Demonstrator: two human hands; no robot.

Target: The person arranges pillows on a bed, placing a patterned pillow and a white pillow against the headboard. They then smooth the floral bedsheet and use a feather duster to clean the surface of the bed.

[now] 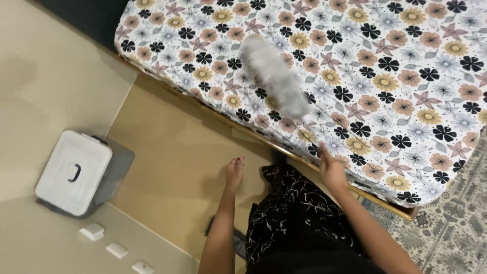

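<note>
Head view: your right hand (332, 170) grips the handle of a grey fluffy duster (274, 76), its blurred head lying on the floral bedsheet (406, 76) near the bed's edge. You look mid-dusting; the following stroke calls for light, even contact. Your left hand (234, 171) hangs open over the floor (172, 152), holding nothing.

Her right hand (332, 170) is stretched forward over the bed's (406, 76) edge, fingers closed in a grip. Her left hand (234, 171) hangs loose, short of the bed, fingers relaxed.
</note>
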